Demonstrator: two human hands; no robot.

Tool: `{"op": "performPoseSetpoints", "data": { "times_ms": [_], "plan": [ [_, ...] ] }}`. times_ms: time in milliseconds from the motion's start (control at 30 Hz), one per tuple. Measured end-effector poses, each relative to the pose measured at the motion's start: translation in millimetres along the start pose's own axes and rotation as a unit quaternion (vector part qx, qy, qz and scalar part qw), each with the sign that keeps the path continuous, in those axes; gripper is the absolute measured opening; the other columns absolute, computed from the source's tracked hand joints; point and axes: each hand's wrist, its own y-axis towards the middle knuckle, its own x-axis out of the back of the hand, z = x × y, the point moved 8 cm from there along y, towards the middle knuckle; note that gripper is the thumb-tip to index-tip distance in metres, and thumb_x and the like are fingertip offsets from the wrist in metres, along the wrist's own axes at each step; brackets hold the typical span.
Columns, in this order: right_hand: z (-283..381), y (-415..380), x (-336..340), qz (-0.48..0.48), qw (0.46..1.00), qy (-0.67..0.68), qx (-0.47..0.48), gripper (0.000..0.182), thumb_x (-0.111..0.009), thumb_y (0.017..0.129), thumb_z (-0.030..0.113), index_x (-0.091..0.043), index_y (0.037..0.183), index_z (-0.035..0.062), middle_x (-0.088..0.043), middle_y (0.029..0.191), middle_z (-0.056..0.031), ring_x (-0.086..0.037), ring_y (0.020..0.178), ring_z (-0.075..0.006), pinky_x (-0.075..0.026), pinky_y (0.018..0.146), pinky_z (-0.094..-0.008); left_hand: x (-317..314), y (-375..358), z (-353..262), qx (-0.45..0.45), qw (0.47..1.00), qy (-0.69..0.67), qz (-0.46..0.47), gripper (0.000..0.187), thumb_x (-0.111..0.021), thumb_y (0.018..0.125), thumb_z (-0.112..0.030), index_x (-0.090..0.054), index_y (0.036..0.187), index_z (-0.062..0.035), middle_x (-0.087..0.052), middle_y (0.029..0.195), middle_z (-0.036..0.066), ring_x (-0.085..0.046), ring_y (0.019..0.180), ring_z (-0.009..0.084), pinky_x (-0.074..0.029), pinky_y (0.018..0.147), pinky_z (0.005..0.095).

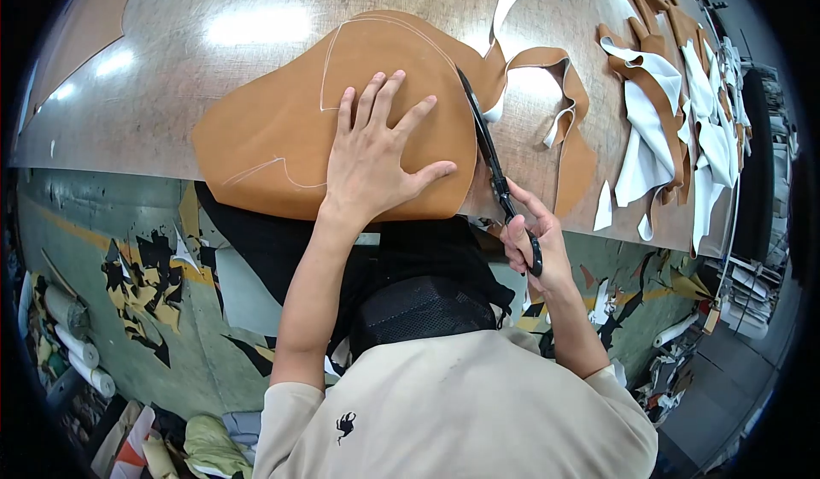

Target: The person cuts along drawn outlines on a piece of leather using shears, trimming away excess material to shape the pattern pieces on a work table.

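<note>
We see first the table (171, 94), the wide surface under the brown sheet (265, 129). This brown sheet lies flat at the front of the table, and its lower part reaches a little over the front edge. To the right of the brown sheet, well apart from it, there is a pile of scraps (645, 133), in brown and white. Just beside the brown sheet, also on its right, lies a curled strip (579, 137); whether it is joined to the sheet, we cannot tell. On the middle of the brown sheet our left hand (376, 150) rests with the palm down, its fingers spread apart, and it grips nothing. Near the lower right of the brown sheet is our right hand (540, 244), wrapped around the handles of the black scissors (497, 171). These scissors lie along the right edge of the brown sheet, with the tip pointing away from us; how far the blades are parted, we cannot tell. Between the brown sheet and the pile, nearer to the pile, lies one small white scrap (604, 208). Thinnest are the white lines (324, 94), drawn on the brown sheet near its upper edge and at its lower left
</note>
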Motion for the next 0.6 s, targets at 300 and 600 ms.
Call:
{"op": "performPoseSetpoints", "data": {
  "times_ms": [300, 600],
  "plan": [
    [-2.1, 3.9, 2.2, 0.012, 1.0, 0.002, 0.013, 0.08, -0.078, 0.096, 0.038, -0.041, 0.162, 0.0108, -0.052, 0.068, 0.005, -0.04, 0.05, -0.0021, -0.029, 0.042, -0.0191, -0.5, -0.5, 1.3, 0.002, 1.0, -0.005, 0.003, 0.088, -0.071, 0.08, -0.078, -0.059, 0.15, -0.026, -0.04, 0.162, 0.012, -0.03, 0.156, 0.0314, -0.018, 0.13, 0.0562],
    [-6.7, 0.7, 8.1, 0.007, 1.0, 0.01, 0.0, 0.081, -0.085, 0.091, 0.035, -0.047, 0.159, 0.0139, -0.051, 0.064, 0.0083, -0.04, 0.048, -0.002, -0.027, 0.041, -0.0212, 0.5, -2.7, -0.2, -0.006, 1.0, -0.006, 0.007, 0.087, -0.07, 0.08, -0.078, -0.059, 0.149, -0.0263, -0.04, 0.162, 0.012, -0.03, 0.156, 0.0306, -0.017, 0.13, 0.0549]
  ]
}}
